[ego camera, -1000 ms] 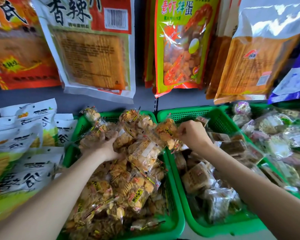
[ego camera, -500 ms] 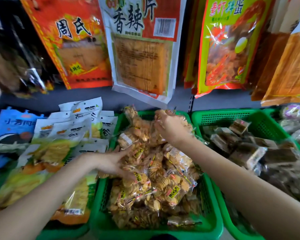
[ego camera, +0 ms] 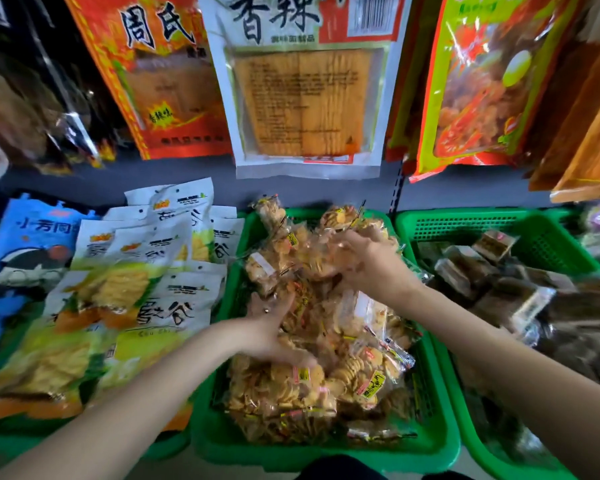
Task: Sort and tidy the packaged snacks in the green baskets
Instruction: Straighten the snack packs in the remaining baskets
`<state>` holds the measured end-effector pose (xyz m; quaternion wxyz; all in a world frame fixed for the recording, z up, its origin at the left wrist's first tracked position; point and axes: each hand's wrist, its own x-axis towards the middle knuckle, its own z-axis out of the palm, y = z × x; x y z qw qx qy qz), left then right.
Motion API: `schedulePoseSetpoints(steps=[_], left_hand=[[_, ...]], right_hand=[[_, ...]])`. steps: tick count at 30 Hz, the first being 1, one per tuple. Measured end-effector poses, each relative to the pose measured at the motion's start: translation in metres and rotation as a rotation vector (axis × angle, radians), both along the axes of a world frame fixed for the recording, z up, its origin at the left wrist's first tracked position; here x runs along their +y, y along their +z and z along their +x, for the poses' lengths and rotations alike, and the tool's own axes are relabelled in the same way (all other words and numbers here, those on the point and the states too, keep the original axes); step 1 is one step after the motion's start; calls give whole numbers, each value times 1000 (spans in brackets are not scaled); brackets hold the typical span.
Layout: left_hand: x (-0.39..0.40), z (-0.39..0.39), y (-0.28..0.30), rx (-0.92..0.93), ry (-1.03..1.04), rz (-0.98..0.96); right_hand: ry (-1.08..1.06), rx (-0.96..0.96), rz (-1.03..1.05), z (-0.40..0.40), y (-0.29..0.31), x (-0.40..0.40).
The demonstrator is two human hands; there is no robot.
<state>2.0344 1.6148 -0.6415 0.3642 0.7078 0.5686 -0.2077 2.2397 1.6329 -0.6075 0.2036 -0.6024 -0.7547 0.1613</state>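
Since the earlier frame the left hand has slid from the basket's left edge onto the heap of cracker packets, fingers spread flat and holding nothing. The right hand, just above centre, curls around a clear packet at the pile's far end, though blur makes the grip uncertain. The packets fill the middle green basket; a neighbouring basket at the right holds dark wrapped snacks.

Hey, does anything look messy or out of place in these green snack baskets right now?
The middle basket is heaped unevenly: clear cracker packs lie jumbled at all angles, a few poking above the back rim. Both hands, left and right, are in the pile. Nothing looks spilled or torn.
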Motion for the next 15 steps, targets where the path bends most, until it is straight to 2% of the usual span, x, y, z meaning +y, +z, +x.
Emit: schedulePoseSetpoints(steps=[3,5,7,10,12,15], left_hand=[[4,6,6,19,17,77],[20,-2,14,-50,27,161],[36,-11,24,-123,69,262],[55,-14,33,-158,185,441],[70,-13,33,-205,263,483],[94,-12,27,-269,311,478]], right_hand=[[16,-119,-61,-11,3,10],[9,-207,-74,-12,6,15],[-43,-171,10,-13,13,20],[145,-232,51,-26,13,29],[256,-271,-55,-44,6,39],[278,-282,-290,-59,-6,59]])
